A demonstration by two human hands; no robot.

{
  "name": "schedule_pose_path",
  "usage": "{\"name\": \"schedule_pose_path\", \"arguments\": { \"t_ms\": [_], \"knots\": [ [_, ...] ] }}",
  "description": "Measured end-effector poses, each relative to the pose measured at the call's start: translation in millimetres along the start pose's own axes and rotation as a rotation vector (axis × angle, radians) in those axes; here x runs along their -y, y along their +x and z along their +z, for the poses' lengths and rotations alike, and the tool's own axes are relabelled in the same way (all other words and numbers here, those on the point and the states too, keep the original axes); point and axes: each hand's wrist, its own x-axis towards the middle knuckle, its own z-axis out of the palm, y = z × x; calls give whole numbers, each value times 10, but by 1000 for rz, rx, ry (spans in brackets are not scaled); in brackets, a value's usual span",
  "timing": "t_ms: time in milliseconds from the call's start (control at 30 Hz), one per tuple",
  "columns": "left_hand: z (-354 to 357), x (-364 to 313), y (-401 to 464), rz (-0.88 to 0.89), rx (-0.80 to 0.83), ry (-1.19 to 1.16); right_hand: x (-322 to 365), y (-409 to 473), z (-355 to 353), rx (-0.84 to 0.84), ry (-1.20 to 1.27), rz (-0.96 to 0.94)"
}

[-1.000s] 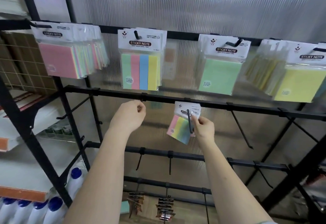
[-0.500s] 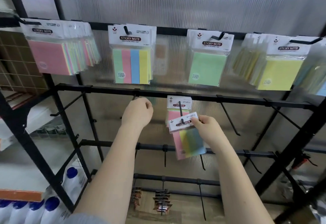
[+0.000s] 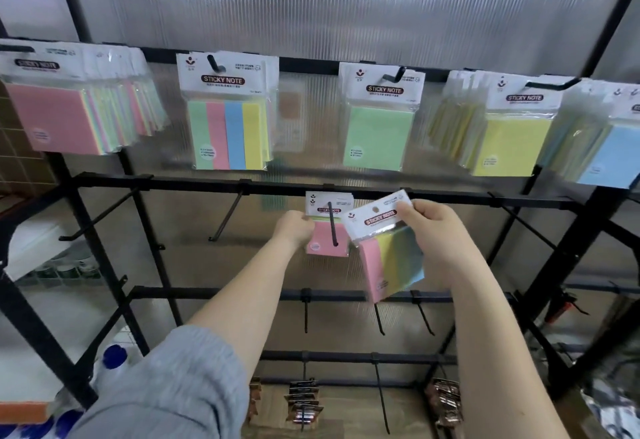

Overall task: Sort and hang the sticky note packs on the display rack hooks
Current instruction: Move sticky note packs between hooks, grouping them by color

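Black display rack (image 3: 194,184): left hand (image 3: 294,229) grips hung pink pack (image 3: 327,243); at its 3 o'clock, right hand (image 3: 427,227) pinches striped pack (image 3: 391,262).

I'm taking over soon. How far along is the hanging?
Done: the top rail's hooks hold packs, and a pink pack hangs on a middle hook, steadied by the left hand. In hand: the right hand pinches a striped pack, off any hook. Left: several lower hooks are bare.

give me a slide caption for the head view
Right hand holds a multicolour sticky note pack off the hook while left hand steadies the pink pack hanging there.
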Motion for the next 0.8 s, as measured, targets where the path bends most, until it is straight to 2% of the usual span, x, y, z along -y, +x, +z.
{"name": "schedule_pose_path", "arguments": {
  "t_ms": [200, 367, 567, 800],
  "knots": [
    [151, 11, -44, -25, -85, -11, -15, 79, -162, -139, 79, -16],
    [273, 41, -137, -35, -135, -153, -25, 106, -187, -140, 126, 7],
    [320, 43, -191, -45, -271, -259, -62, 120, -203, -154, 132, 5],
    [382, 9, -168, 26, -115, -324, -75, 69, -242, -171, 123, 2]
  ]
}}
